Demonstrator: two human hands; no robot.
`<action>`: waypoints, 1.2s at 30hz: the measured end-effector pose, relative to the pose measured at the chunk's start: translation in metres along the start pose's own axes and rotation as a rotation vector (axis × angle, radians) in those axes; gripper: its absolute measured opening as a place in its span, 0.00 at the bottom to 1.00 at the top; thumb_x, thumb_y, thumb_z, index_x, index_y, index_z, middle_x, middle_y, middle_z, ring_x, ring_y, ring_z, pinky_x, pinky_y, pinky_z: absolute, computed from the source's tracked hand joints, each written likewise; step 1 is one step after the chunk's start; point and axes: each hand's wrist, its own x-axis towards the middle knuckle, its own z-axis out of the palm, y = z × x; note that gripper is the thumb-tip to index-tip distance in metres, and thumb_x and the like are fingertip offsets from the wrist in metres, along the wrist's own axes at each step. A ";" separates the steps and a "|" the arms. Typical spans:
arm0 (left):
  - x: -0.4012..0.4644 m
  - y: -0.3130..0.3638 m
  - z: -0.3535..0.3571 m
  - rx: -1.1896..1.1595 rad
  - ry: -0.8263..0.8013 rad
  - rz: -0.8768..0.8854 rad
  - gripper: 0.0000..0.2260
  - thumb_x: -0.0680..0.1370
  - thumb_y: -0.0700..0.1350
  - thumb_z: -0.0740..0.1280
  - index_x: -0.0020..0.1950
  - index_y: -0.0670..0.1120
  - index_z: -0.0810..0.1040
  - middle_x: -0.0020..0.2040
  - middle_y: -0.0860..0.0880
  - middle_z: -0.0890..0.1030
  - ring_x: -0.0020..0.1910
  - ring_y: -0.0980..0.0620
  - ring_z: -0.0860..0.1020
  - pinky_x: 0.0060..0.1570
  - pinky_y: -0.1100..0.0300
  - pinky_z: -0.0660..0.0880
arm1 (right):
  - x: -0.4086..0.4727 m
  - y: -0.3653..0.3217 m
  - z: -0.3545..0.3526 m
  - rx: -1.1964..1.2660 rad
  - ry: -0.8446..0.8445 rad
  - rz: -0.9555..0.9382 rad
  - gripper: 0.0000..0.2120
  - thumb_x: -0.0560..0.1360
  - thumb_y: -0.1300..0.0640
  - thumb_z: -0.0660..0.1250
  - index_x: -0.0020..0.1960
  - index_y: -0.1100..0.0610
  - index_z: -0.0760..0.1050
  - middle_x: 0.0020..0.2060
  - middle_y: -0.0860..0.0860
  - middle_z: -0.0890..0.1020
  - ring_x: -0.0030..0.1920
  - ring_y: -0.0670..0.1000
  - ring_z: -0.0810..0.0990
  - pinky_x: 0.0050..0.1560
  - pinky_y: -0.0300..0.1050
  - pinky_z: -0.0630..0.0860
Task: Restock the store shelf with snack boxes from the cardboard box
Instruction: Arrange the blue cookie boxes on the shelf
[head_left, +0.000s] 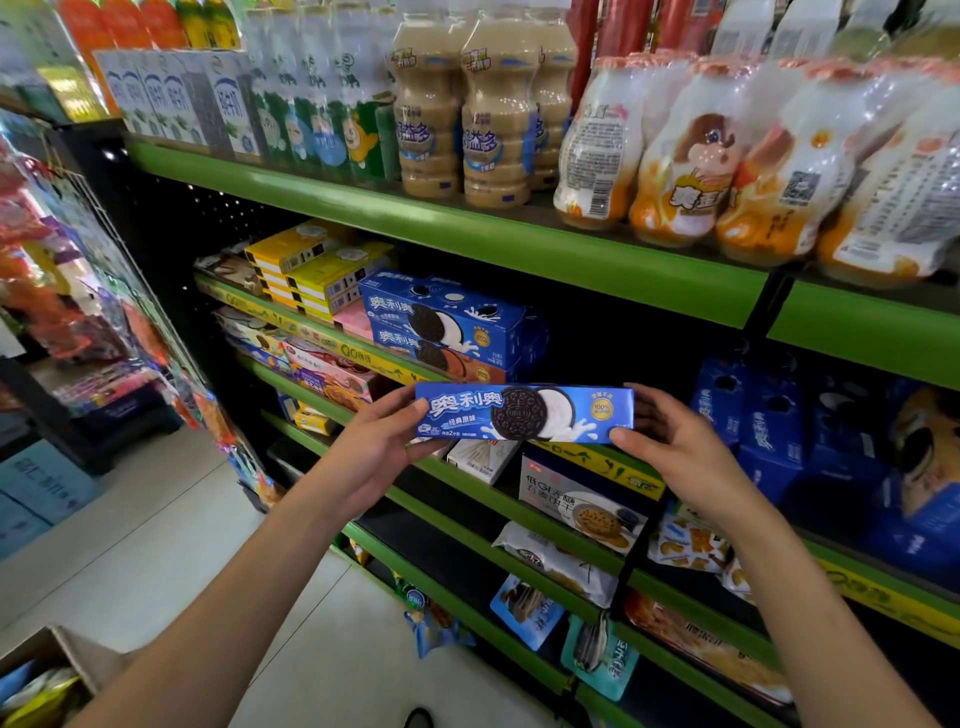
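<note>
I hold a long blue cookie box (524, 413) level in front of the shelves, its printed face toward me. My left hand (379, 441) grips its left end and my right hand (675, 441) grips its right end. Just behind and above it, two bigger blue cookie boxes (441, 322) are stacked on the second green shelf (332, 338), with dark open shelf room to their right. The cardboard box (52, 660) sits on the floor at the bottom left, with packets showing inside.
Bottled drinks (498, 114) fill the top shelf. Yellow boxes (317, 270) are stacked left of the blue ones, and dark blue cartons (763, 415) stand to the right. Lower shelves hold snack bags (561, 561). A wire rack of hanging packets (78, 291) stands at left over pale floor.
</note>
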 end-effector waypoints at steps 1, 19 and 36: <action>0.001 0.000 0.000 0.000 0.001 -0.002 0.26 0.71 0.47 0.75 0.66 0.41 0.75 0.60 0.41 0.82 0.58 0.45 0.81 0.52 0.53 0.80 | 0.000 0.001 0.000 -0.002 -0.001 -0.002 0.28 0.67 0.42 0.72 0.66 0.40 0.71 0.55 0.39 0.82 0.58 0.42 0.80 0.60 0.47 0.76; -0.002 0.002 0.007 -0.003 0.000 0.004 0.20 0.74 0.43 0.70 0.65 0.40 0.75 0.60 0.41 0.82 0.58 0.45 0.81 0.51 0.53 0.80 | 0.001 0.009 -0.003 0.073 -0.023 0.061 0.26 0.68 0.47 0.73 0.64 0.38 0.69 0.55 0.38 0.82 0.58 0.40 0.80 0.58 0.42 0.77; -0.003 0.011 0.010 0.164 0.060 -0.004 0.24 0.69 0.50 0.75 0.65 0.48 0.78 0.57 0.45 0.83 0.56 0.48 0.82 0.49 0.54 0.81 | 0.000 0.011 -0.006 0.130 -0.031 0.067 0.26 0.63 0.43 0.76 0.59 0.30 0.72 0.54 0.38 0.81 0.57 0.41 0.80 0.55 0.42 0.76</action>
